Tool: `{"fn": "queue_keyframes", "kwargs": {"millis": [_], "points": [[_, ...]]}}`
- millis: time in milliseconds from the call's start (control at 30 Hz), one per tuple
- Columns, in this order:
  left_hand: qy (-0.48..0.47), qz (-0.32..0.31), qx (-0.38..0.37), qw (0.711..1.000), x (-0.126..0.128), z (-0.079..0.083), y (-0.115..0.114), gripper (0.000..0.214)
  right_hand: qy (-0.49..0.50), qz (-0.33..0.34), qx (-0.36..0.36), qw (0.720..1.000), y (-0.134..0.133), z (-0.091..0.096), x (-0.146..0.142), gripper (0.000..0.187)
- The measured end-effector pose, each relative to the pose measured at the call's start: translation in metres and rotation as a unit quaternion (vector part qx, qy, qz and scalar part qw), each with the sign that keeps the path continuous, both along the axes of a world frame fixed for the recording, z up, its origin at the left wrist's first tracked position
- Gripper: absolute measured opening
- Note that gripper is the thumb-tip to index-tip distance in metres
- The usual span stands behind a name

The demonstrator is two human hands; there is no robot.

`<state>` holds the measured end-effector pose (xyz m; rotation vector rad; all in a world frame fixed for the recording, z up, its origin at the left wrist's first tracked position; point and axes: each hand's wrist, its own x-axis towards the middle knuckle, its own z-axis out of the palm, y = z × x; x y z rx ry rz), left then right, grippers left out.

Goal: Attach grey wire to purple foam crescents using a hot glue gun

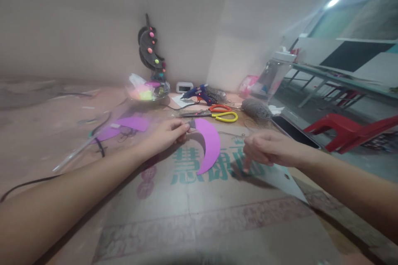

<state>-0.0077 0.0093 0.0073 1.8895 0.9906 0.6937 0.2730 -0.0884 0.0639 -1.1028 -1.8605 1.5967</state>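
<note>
My left hand (175, 131) pinches the upper tip of a purple crescent-shaped cutout (213, 145), where grey yarn (192, 124) is wrapped around the end. The crescent is upright, its curve bulging to the right and its lower tip bare. To its right is my right hand (264, 149), fingers curled and one pointing down, somewhat blurred. A thin yarn strand (231, 133) runs between the crescent and this hand, which looks closed on it. Behind lies a ball of grey yarn (256, 109).
Scissors (222, 114) with red and yellow handles and a blue glue gun (199, 94) lie behind the crescent. A bowl (147, 95), a decorated dark crescent (151, 49) and purple pieces (124, 126) are leftward. A phone (294, 130) and red stool (348, 130) are right.
</note>
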Motion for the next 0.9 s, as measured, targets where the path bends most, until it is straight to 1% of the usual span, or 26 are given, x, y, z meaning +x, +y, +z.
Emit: {"fn": "queue_keyframes", "kwargs": {"millis": [67, 100, 167, 233, 300, 367, 533, 767, 900], "points": [[-0.010, -0.001, -0.006, 1.000, 0.001, 0.001, -0.002, 0.036, -0.069, -0.011, 0.059, 0.996, 0.014, -0.005, -0.007, 0.053], [-0.018, 0.000, -0.009, 1.000, 0.001, 0.001, -0.003, 0.036, -0.100, -0.038, 0.096, 0.990, 0.021, -0.008, -0.013, 0.051], [-0.033, 0.000, -0.008, 0.999, 0.001, 0.000, -0.004, 0.036, -0.128, -0.124, 0.167, 0.970, 0.035, -0.013, -0.026, 0.046], [-0.036, -0.002, 0.009, 0.999, 0.000, -0.002, -0.005, 0.035, -0.104, -0.193, 0.198, 0.955, 0.049, -0.018, -0.041, 0.044], [-0.030, -0.004, 0.029, 0.999, -0.001, -0.002, -0.006, 0.034, -0.079, -0.209, 0.196, 0.955, 0.059, -0.023, -0.055, 0.044], [-0.018, -0.010, 0.043, 0.999, -0.002, -0.002, -0.006, 0.035, -0.073, -0.200, 0.180, 0.960, 0.065, -0.030, -0.065, 0.043], [0.012, -0.034, 0.062, 0.997, -0.002, 0.000, -0.008, 0.035, -0.060, -0.199, 0.144, 0.968, 0.063, -0.045, -0.072, 0.038], [0.032, -0.038, 0.064, 0.997, -0.001, 0.001, -0.011, 0.034, -0.029, -0.197, 0.117, 0.973, 0.058, -0.047, -0.071, 0.034], [0.042, -0.053, 0.056, 0.996, -0.001, 0.000, -0.011, 0.032, -0.009, -0.198, 0.129, 0.972, 0.060, -0.048, -0.069, 0.030]]}}
